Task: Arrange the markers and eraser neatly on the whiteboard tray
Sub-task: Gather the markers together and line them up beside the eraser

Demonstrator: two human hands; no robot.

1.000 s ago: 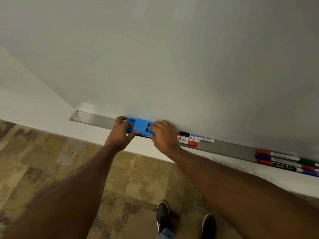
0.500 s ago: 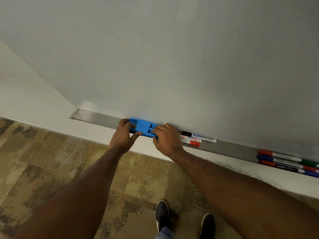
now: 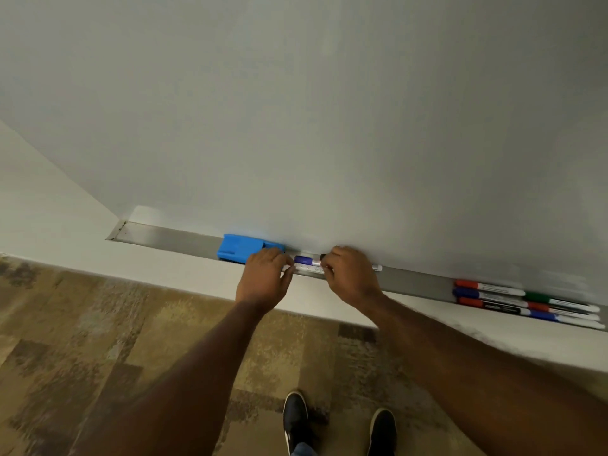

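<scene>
Beside the blue eraser [image 3: 245,248] on the tray [image 3: 414,282], our left hand [image 3: 263,280] and right hand [image 3: 352,278] each pinch the loose markers [image 3: 307,263], a grip we next need for lining them up

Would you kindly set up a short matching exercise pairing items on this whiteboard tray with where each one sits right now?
Things:
1. blue eraser
2. purple-capped marker
3. group of markers
4. left hand

Places:
A. far right of the tray
B. between the two hands
C. left of both hands
D. just right of the eraser, fingers at the marker's end

Pairs: 1-C, 2-B, 3-A, 4-D
</scene>
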